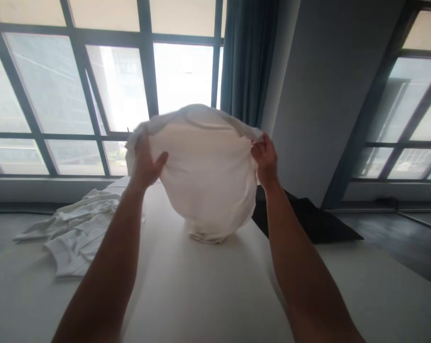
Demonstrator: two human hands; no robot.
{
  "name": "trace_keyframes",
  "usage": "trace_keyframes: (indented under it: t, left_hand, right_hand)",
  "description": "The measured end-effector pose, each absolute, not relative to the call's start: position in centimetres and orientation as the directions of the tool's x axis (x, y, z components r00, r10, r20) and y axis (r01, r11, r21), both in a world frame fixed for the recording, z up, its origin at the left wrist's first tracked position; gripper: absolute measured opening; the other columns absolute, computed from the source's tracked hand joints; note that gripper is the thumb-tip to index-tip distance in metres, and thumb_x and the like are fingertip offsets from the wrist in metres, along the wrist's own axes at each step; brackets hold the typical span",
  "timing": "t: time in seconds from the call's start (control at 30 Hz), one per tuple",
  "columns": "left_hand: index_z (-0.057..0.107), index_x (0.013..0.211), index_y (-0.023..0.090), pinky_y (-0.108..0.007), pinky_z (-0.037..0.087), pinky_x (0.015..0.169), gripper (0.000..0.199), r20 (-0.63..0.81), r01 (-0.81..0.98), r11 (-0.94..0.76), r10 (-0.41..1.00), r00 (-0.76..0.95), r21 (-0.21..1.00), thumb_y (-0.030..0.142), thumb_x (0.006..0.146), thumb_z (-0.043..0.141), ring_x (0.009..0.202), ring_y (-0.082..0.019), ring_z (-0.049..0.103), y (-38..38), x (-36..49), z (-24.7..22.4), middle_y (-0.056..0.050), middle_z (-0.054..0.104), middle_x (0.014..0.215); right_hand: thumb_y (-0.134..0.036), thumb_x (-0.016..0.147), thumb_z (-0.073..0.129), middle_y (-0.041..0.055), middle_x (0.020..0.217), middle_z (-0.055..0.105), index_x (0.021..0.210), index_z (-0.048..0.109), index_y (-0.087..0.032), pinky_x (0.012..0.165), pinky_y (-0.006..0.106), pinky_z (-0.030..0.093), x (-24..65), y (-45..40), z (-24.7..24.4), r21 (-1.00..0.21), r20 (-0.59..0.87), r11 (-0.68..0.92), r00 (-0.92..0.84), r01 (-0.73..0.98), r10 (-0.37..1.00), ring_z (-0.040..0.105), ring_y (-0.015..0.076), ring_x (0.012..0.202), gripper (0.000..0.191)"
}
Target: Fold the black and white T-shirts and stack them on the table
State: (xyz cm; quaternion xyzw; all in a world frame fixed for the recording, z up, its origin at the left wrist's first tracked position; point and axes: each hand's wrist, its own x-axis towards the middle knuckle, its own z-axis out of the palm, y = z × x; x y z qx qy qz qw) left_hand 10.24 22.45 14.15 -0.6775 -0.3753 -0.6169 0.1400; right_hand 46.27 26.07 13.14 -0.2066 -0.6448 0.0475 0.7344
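Crumpled white garments (83, 228) lie at left on the table (201, 295), beside the left hand (146, 166), whose thumb stands apart (the white cloth (208, 176) partly veils its fingers, so I cannot tell whether they clench). Between the hands, that cloth looks opened out but not yet laid flat, raised with its lower end bunched on the tabletop; the right hand (265, 157) pinches its right edge.

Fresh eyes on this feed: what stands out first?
First, the pale cloth raised mid-view between the left hand and the right hand, its lower end bunched on the white table. Next, the crumpled white fabric at left, and the flat black item at right.
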Motion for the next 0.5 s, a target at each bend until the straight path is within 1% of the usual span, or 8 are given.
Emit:
trace_keyframes:
  t: [0.07,0.13,0.17,0.23,0.3,0.33,0.43,0.5]
  left_hand:
    - [0.034,0.148,0.014,-0.058,0.022,0.119,0.092,0.928,0.753,-0.621,0.371,0.039,0.217,0.063,0.077,0.066,0.147,-0.039,0.022,24.4,10.7,12.6,-0.019,0.037,0.154]
    - [0.040,0.145,0.013,-0.057,0.026,0.117,0.083,0.930,0.784,-0.600,0.358,0.083,0.161,0.056,0.079,0.067,0.143,-0.038,0.031,25.4,11.0,11.9,-0.020,0.044,0.149]
    - [0.045,0.142,0.015,-0.055,0.031,0.116,0.075,0.943,0.788,-0.601,0.323,0.081,0.138,0.052,0.081,0.067,0.140,-0.035,0.038,25.4,11.1,11.9,-0.018,0.049,0.146]
    - [0.054,0.133,0.018,-0.049,0.044,0.108,0.057,0.975,0.784,-0.607,0.222,0.016,0.126,0.045,0.085,0.065,0.129,-0.030,0.052,24.5,11.1,12.7,-0.013,0.059,0.136]
    - [0.062,0.122,0.019,-0.043,0.056,0.095,0.043,0.986,0.779,-0.607,0.136,-0.094,0.158,0.042,0.086,0.065,0.110,-0.024,0.065,22.5,11.2,13.9,-0.009,0.068,0.122]
    - [0.065,0.117,0.018,-0.041,0.059,0.087,0.038,0.984,0.777,-0.604,0.108,-0.142,0.179,0.041,0.086,0.065,0.099,-0.022,0.068,21.3,11.3,14.5,-0.008,0.071,0.114]
    - [0.071,0.101,0.017,-0.038,0.063,0.070,0.030,0.982,0.774,-0.606,0.078,-0.172,0.184,0.041,0.083,0.070,0.075,-0.016,0.070,17.8,11.0,16.2,-0.002,0.074,0.091]
    - [0.073,0.096,0.018,-0.039,0.063,0.068,0.029,0.982,0.774,-0.607,0.069,-0.175,0.180,0.044,0.083,0.071,0.072,-0.015,0.070,16.6,10.4,17.3,0.001,0.073,0.085]
  right_hand:
    - [-0.052,0.078,0.071,0.0110,0.136,0.055,0.139,0.045,-0.021,0.108,0.040,0.043,45.8,27.8,11.5,-0.461,0.887,0.848,0.120,0.262,0.446,0.054,0.0208,0.124,0.073]
    - [-0.046,0.079,0.071,0.0117,0.125,0.062,0.131,0.052,-0.017,0.104,0.037,0.047,45.4,28.6,10.7,-0.510,0.859,0.808,0.130,0.294,0.495,0.061,0.0181,0.111,0.063]
    - [-0.043,0.081,0.069,0.0106,0.115,0.067,0.125,0.056,-0.016,0.099,0.036,0.050,45.2,28.4,10.8,-0.511,0.859,0.805,0.152,0.303,0.488,0.064,0.0171,0.103,0.054]
    - [-0.038,0.082,0.067,0.0068,0.096,0.070,0.112,0.063,-0.017,0.085,0.033,0.055,45.0,27.4,11.4,-0.478,0.877,0.820,0.221,0.314,0.427,0.066,0.0160,0.087,0.037]
    - [-0.036,0.081,0.067,0.0034,0.083,0.069,0.101,0.066,-0.017,0.072,0.030,0.056,45.2,25.7,12.4,-0.457,0.881,0.832,0.287,0.313,0.376,0.066,0.0155,0.075,0.027]
    - [-0.036,0.081,0.067,0.0018,0.078,0.067,0.097,0.066,-0.018,0.065,0.029,0.056,45.4,24.8,12.9,-0.459,0.878,0.833,0.303,0.309,0.371,0.065,0.0149,0.069,0.025]
    - [-0.037,0.080,0.069,-0.0019,0.067,0.062,0.091,0.067,-0.019,0.050,0.025,0.050,46.6,22.1,14.2,-0.474,0.874,0.828,0.277,0.299,0.400,0.059,0.0121,0.054,0.021]
    - [-0.038,0.080,0.071,-0.0031,0.064,0.060,0.092,0.067,-0.020,0.046,0.023,0.047,47.8,21.2,15.2,-0.469,0.879,0.831,0.249,0.300,0.406,0.056,0.0105,0.049,0.021]
